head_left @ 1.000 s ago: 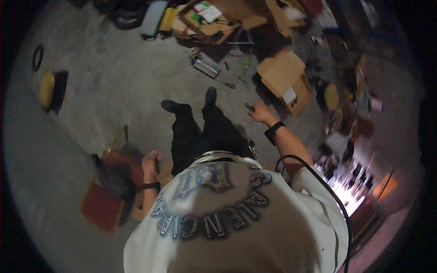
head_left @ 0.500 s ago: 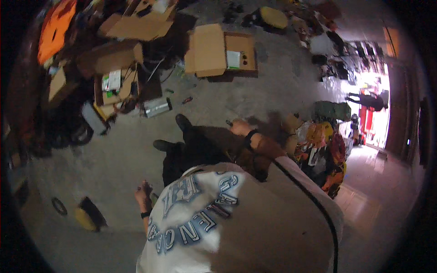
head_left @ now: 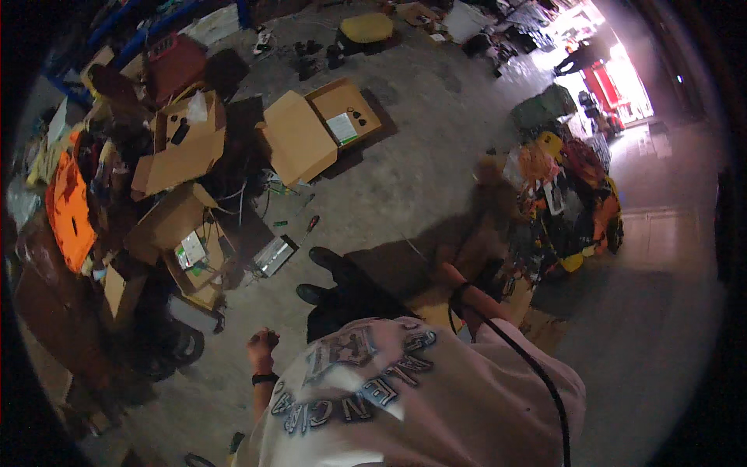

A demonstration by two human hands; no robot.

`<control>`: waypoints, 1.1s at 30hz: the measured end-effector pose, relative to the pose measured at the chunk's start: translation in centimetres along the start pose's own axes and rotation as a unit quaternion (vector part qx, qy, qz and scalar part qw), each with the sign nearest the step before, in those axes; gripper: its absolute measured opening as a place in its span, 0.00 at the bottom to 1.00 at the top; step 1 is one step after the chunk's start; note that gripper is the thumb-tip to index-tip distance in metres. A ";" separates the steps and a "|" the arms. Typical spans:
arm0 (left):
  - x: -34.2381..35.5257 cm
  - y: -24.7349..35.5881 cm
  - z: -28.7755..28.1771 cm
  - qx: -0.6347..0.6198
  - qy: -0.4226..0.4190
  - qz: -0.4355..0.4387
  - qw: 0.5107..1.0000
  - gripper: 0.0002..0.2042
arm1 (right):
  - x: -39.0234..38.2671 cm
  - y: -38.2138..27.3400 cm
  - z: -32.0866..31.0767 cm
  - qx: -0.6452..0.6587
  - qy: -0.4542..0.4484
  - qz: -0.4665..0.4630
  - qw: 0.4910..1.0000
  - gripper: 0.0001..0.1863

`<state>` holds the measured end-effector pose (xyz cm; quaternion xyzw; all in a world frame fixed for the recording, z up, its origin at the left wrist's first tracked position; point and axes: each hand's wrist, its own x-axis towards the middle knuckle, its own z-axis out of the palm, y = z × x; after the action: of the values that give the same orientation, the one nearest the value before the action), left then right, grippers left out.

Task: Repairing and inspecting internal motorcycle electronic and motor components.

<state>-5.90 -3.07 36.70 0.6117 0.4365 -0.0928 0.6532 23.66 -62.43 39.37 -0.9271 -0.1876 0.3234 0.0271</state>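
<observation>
My left hand (head_left: 263, 347) hangs beside my left hip above the concrete floor, its fingers curled in. Whatever may be inside them is too small to make out. Out to the right, my right hand (head_left: 449, 271) is held low over a dark patch of floor. Its fingers are lost in shadow and blur. A black cable (head_left: 521, 352) runs from near the right wrist along that arm. Ahead of my shoes lie a silver metal box (head_left: 275, 255) and a red-and-black screwdriver (head_left: 312, 224); neither hand touches them.
Open cardboard boxes (head_left: 299, 138) stand ahead and to the left, near an orange panel (head_left: 70, 206). On the right is a heap of bags and mixed goods (head_left: 560, 202). A yellow-topped stool (head_left: 366, 28) is farther off. Another person (head_left: 582, 57) is by the bright doorway.
My view has turned, so the boxes sit lower and farther left. The right hand, which had a small dark thing at its fingertips, is now dim and blurred. The left hand's fingers look more curled.
</observation>
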 end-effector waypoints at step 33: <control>14.3 21.0 26.6 0.342 -0.184 0.171 0.906 0.07 | 3.9 17.8 -6.0 0.329 0.101 0.206 0.916 0.19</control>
<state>28.58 -15.65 38.56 0.8346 0.1390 -0.2344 0.4787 36.05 -77.12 38.72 -0.9117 0.1282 0.2702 0.2819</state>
